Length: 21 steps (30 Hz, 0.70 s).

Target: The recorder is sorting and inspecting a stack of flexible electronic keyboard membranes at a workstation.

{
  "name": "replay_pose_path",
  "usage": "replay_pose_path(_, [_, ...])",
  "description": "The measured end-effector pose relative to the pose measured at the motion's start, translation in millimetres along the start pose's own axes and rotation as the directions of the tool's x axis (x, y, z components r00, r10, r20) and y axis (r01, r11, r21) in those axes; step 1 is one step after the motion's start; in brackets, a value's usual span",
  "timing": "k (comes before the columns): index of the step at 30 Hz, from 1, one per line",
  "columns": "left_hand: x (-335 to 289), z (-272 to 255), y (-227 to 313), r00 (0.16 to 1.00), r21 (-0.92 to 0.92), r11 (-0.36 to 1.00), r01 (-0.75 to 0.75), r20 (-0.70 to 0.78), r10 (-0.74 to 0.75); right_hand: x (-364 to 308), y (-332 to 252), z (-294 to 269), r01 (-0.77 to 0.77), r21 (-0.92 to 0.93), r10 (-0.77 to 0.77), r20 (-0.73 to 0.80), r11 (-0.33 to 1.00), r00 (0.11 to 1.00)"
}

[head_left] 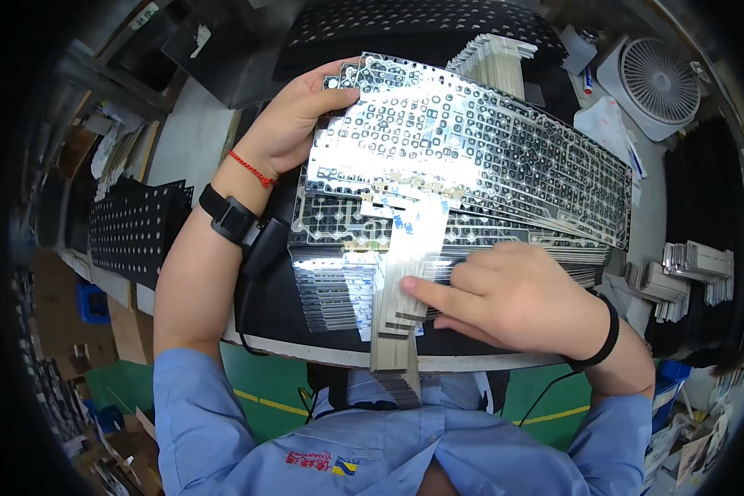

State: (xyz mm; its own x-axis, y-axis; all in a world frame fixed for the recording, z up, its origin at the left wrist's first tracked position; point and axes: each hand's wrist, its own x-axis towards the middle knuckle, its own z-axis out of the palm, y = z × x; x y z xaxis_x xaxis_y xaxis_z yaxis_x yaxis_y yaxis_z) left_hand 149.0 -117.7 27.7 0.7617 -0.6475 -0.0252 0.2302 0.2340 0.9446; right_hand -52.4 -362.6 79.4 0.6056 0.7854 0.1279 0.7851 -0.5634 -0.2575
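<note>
Most fingertips of the left hand are out of sight behind the fanned stack of thin, black-and-silver printed circuit sheets. White glare washes out much of the pattern on the stack's left half, and the sheet edges lie too close to count. This stack covers much of a second pile of similar black-and-silver sheets. The right hand hides the tips of its curled fingers. The lower ends of the long, flat, grey-white strips blur together. The bottom edge cuts off the light blue fabric shirt.
</note>
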Motion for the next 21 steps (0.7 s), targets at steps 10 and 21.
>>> replay_pose_path(10, [0, -3, -2, 0.999, 0.007, 1.000, 0.011, -0.033, -0.011, -4, 14, 17, 0.069, 0.221, -0.013, -0.248, 0.973, 0.969])
replay_pose_path(21, [1, -5, -2, 0.999, -0.051, 0.999, 0.007, 0.054, -0.004, -22, 68, -21, -0.360, 0.588, 0.669, -0.475, 0.725, 0.572])
